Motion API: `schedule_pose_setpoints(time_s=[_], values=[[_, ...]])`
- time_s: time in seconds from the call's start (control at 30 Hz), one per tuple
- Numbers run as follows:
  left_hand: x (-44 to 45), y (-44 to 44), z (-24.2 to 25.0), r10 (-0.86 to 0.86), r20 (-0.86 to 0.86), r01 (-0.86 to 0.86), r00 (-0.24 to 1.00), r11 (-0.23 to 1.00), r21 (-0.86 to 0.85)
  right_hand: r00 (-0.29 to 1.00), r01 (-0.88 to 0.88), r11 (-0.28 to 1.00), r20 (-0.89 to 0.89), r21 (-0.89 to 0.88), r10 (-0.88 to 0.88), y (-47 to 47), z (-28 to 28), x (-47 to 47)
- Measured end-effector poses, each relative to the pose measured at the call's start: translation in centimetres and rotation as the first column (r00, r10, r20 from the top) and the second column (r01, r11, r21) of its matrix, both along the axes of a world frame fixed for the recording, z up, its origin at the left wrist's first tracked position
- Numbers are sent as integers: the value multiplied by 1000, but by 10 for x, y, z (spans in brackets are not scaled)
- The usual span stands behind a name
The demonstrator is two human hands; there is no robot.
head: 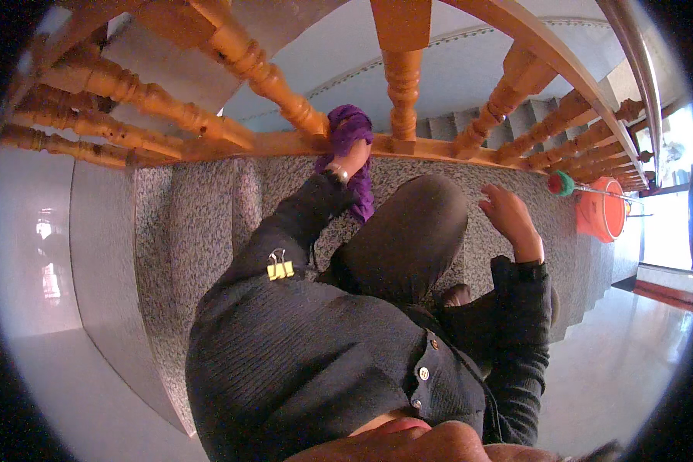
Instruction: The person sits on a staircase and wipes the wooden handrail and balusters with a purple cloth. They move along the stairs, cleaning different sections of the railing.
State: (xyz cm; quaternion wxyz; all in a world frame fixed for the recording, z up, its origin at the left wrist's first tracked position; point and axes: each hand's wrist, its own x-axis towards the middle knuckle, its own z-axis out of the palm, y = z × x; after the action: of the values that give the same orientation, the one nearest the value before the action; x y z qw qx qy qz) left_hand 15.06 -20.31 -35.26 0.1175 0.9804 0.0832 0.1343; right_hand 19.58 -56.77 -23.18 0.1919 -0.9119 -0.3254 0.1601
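Observation:
My left hand (pixel 354 156), with a watch or bracelet at the wrist, grips a purple cloth (pixel 351 128). The cloth covers most of its fingers and presses against the foot of a turned wooden baluster (pixel 291 104), just above the bottom rail (pixel 439 149). A loose end of the fabric hangs below my wrist towards the speckled stone step. My right hand (pixel 507 215) holds nothing; its fingers are slightly bent and apart, beside my raised knee (pixel 421 225).
More balusters and a curved handrail (pixel 546 37) run along the stair's edge. Speckled stone steps (pixel 196 231) lie under and around me. At the right stands an orange-red bucket (pixel 600 211), near a green-and-red brush head (pixel 561 183) on a metal handle. A pale wall (pixel 101 219) borders the left.

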Motion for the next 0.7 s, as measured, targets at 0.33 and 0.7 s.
schedule_pose_setpoints(time_s=[0.33,0.7], values=[[-23,-14,-8,-57,75,45,996,987,152,998,30,999,-50,-38,-32,-9,0,1],[-130,6,51,249,-320,-404,914,635,-658,1000,-22,998,-21,-61,20,3,-2,1]])
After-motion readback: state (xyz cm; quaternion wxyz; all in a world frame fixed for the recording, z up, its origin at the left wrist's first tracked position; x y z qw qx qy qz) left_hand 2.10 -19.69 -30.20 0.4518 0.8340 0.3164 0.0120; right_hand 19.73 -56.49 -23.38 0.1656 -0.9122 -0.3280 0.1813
